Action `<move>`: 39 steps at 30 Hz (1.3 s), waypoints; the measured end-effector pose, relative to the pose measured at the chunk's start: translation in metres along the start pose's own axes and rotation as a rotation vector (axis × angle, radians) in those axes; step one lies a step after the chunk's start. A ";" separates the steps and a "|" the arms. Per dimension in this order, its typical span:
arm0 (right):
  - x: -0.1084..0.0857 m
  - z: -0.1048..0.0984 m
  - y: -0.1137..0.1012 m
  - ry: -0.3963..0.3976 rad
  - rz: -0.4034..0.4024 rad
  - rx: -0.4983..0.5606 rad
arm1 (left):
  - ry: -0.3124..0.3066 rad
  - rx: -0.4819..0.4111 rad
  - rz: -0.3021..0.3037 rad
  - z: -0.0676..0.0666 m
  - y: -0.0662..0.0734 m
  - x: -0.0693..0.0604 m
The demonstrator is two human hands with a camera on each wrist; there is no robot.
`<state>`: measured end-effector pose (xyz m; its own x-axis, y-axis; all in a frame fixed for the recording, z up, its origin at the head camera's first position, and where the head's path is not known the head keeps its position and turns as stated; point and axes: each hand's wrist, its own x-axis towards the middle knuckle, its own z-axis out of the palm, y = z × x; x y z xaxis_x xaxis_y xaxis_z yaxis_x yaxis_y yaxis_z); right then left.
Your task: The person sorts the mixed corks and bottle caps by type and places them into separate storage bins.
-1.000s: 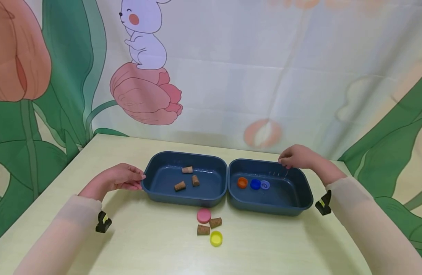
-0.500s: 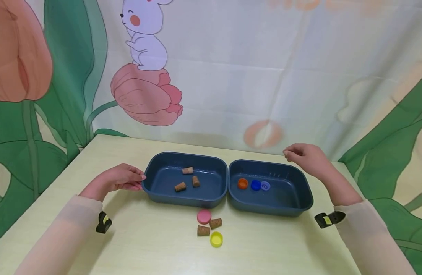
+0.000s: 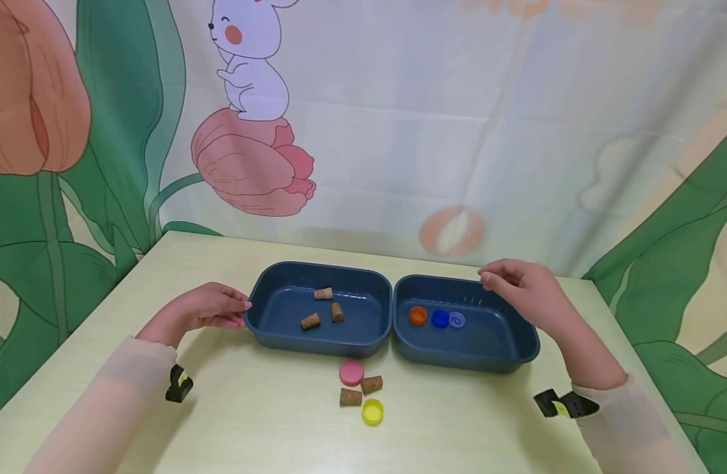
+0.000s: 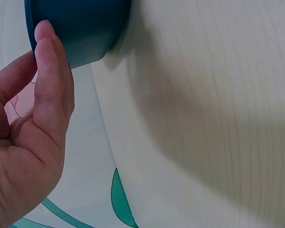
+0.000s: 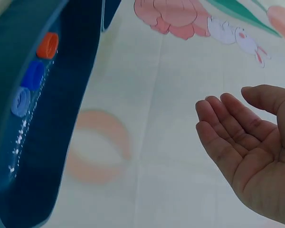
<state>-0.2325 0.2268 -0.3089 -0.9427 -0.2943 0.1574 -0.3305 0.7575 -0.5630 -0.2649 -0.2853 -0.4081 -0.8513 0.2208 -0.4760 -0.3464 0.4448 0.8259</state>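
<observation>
Start nearest, at the yellow cap (image 3: 372,412), hollow side up on the worktop (image 3: 269,421); best lifted by its raised rim, without nudging the left loose cork (image 3: 350,397) just beside it. Beware of rolling that cork, likely to turn easily on its side; pinch across the round middle rather than push. Use the same light grip for the right loose cork (image 3: 372,384), lying close by the pink cap (image 3: 351,372). Take the pink cap, flat face up, by opposite edges, not from the top.

Beyond these, steady the left tray (image 3: 322,343) from its outer end: a good place for the left hand (image 3: 215,305), pinching the rim between thumb and fingers, clear of the front cork (image 3: 310,321), middle cork (image 3: 337,311) and back cork (image 3: 323,293) inside. Avoid tugging, so as not to roll those or part the tray from the right tray (image 3: 458,359), set alongside. Inside the latter, mind the orange cap (image 3: 417,316), and the blue cap (image 3: 440,318) and pale cap (image 3: 457,319) lying together.

Farthest out, treat the right hand (image 3: 526,286) as free: empty, fingers loosely bent, raised by the right tray's far right corner, apart from the wall. Clear the rim on any reach, then lower slowly.
</observation>
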 end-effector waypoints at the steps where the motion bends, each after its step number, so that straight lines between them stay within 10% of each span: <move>1: -0.002 0.002 -0.001 0.000 -0.004 0.004 | 0.001 0.000 0.000 0.000 0.000 0.000; 39: -0.053 0.072 -0.008 -0.207 -0.021 0.259 | 0.007 -0.008 0.005 0.001 -0.002 -0.001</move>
<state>-0.1765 0.1945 -0.3711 -0.8975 -0.4407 0.0181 -0.3021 0.5844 -0.7531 -0.2634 -0.2854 -0.4096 -0.8557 0.2166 -0.4700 -0.3455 0.4371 0.8304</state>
